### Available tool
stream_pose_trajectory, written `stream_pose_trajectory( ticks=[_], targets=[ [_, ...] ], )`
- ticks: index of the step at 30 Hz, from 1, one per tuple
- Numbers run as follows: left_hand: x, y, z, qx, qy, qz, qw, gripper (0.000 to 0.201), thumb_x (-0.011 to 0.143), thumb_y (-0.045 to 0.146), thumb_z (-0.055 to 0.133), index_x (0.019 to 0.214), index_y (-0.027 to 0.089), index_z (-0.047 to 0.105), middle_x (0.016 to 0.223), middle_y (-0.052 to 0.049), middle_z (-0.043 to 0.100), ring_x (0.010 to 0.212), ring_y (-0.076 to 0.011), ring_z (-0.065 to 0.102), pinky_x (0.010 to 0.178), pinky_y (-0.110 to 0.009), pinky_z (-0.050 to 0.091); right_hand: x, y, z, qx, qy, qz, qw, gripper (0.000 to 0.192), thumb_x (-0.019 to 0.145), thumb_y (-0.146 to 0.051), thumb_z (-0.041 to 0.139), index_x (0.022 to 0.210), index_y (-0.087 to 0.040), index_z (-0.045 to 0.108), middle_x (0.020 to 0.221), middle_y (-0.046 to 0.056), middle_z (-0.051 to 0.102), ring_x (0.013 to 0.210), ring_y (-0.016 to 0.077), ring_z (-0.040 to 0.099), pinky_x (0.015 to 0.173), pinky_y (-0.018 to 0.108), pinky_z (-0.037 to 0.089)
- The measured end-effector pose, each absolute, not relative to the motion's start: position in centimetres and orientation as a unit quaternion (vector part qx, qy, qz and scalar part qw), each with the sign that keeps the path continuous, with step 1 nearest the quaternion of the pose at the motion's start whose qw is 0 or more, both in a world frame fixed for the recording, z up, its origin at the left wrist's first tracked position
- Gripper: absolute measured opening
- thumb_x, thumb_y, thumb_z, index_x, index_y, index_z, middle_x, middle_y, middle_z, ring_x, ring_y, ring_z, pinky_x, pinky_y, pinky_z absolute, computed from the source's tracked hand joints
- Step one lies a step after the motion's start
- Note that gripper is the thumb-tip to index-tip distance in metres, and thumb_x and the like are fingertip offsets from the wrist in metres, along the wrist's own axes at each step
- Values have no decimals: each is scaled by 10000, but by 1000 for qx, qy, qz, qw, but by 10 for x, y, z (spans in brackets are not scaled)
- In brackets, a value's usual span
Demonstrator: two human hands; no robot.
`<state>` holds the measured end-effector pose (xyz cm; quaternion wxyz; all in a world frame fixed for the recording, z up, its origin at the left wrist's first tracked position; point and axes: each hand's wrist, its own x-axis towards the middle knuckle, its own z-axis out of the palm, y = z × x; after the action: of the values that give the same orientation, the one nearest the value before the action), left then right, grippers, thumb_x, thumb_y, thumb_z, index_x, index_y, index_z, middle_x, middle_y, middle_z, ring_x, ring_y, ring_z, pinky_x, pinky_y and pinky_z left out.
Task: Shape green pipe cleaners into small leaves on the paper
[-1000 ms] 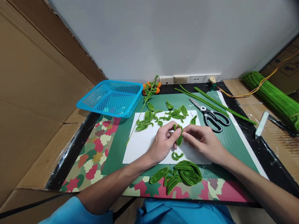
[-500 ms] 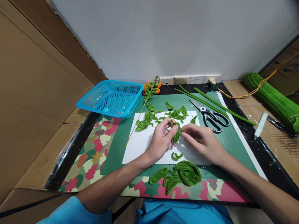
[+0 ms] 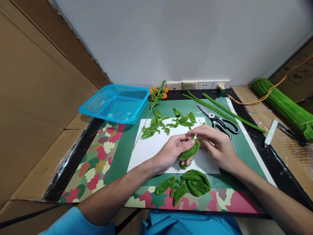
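- Thumb and fingers of our left hand [image 3: 171, 150] pinch a fuzzy green pointed leaf [image 3: 190, 151], held tilted above the rectangular white paper sheet [image 3: 146, 152].
- Our right hand [image 3: 217, 143] curls at the leaf's upper end; we cannot tell whether its fingertips grip it.
- Nearer us lies a pile of fuzzy green leaves [image 3: 197, 186]; beyond our right hand rest black-and-grey-handled metal scissors [image 3: 213, 116].

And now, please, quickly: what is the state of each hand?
Left hand: closed, holding a green fuzzy leaf between thumb and fingers.
Right hand: fingers bent at the leaf's upper end; whether it grips anything cannot be told.
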<state>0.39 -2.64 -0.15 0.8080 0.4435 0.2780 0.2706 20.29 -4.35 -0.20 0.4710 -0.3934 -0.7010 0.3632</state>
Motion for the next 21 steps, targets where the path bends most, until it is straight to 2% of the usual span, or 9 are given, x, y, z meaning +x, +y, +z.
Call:
stream_pose_trajectory(
  ticks=[3, 6, 9, 14, 21],
  targets=[
    [4, -25, -1, 435, 278, 281, 809, 371, 951, 500, 738, 1042, 146, 669, 672, 43, 526, 498, -89, 546, 477, -218, 374, 203, -42, 0, -398, -713, 343, 464, 221, 1037, -189, 587, 1144, -256, 769, 1083, 78, 740, 1000, 234, 704, 817, 347, 576],
    [3, -24, -1, 430, 295, 289, 803, 371, 946, 488, 752, 1031, 138, 665, 727, 44, 515, 488, -51, 513, 454, -189, 315, 204, -42, 0, -404, -728, 318, 453, 191, 1042, -203, 602, 1130, -249, 766, 1069, 81, 742, 955, 224, 710, 763, 328, 573],
    [2, -23, 1, 439, 311, 283, 794, 373, 936, 491, 765, 951, 137, 648, 691, 45, 522, 490, -46, 516, 444, -168, 281, 207, -42, -2, -404, -745, 281, 450, 167, 1044, -212, 599, 1095, -240, 756, 1032, 81, 744, 898, 219, 714, 721, 326, 575],
    [1, -21, 3, 448, 319, 278, 788, 412, 902, 520, 788, 1004, 134, 688, 697, 12, 603, 512, -76, 574, 443, -169, 345, 210, -41, 0, -427, -745, 250, 448, 142, 1041, -230, 593, 1028, -223, 735, 936, 75, 729, 785, 202, 684, 627, 311, 547],
    [-3, -13, 6, 482, 329, 264, 767, 394, 877, 415, 834, 1096, 103, 737, 848, -77, 744, 552, -92, 641, 448, -166, 442, 211, -38, 0, -417, -781, 172, 432, 161, 1057, -190, 546, 1031, -209, 704, 910, 75, 719, 735, 180, 659, 631, 302, 529]
  ],
)
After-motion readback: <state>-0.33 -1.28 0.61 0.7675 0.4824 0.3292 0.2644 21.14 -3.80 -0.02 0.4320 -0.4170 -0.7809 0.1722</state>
